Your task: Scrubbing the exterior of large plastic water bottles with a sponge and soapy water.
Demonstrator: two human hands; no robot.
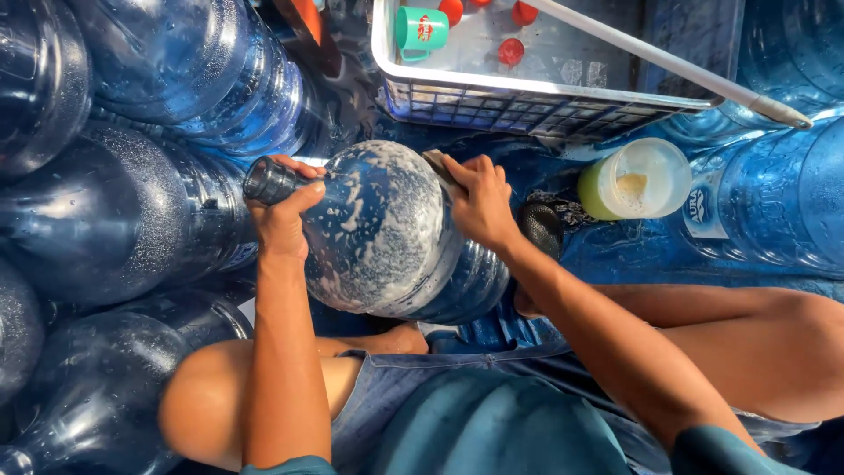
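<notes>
I see my left hand (281, 215) with its grip tight on the neck of the soapy blue bottle (387, 233) on my lap; my right hand (479, 202) presses a scrub pad (437, 164); the wet soap could make it slip

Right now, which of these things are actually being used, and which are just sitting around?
In use:
soapy blue water jug
left hand gripping its neck
right hand pressing a scrubbing pad on it

Sitting around:
stacked blue jugs
white crate with red caps and green mug
tub of yellowish liquid
</notes>
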